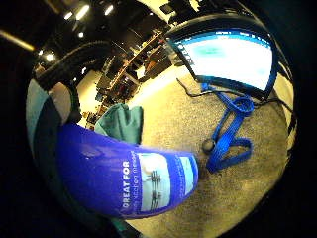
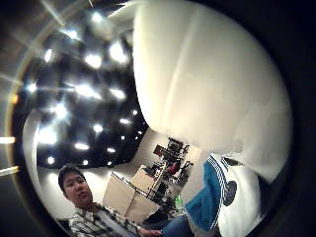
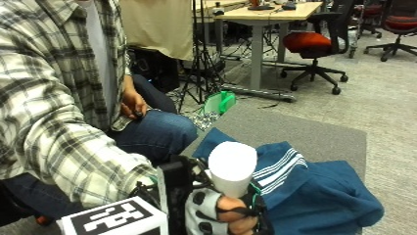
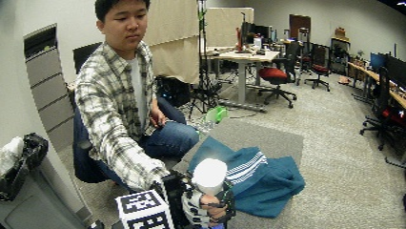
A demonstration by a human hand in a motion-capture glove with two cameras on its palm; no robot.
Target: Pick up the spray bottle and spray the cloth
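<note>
My gloved right hand [image 3: 218, 215] grips a spray bottle near the table's front edge, fingers curled round its lower part. The bottle's white top [image 3: 232, 167] stands upright above the hand. The bottle's blue body [image 1: 124, 176], with a "GREAT FOR" label, shows in the little finger side palm view. In the thumb side palm view the white top [image 2: 207, 79] fills much of the picture. A blue cloth with white stripes [image 3: 312, 193] lies bunched on the grey table [image 3: 293, 129], right beside the bottle. In the wide view the hand [image 4: 206, 207] holds the bottle [image 4: 209, 174] next to the cloth [image 4: 263, 179].
The person's bare left hand [image 3: 133, 105] rests on their thigh. A green object [image 3: 220, 102] sits at the table's far edge. A monitor [image 1: 233, 54] and a blue strap [image 1: 233, 134] show in the palm view. Office chairs [image 3: 316, 41] and desks stand behind.
</note>
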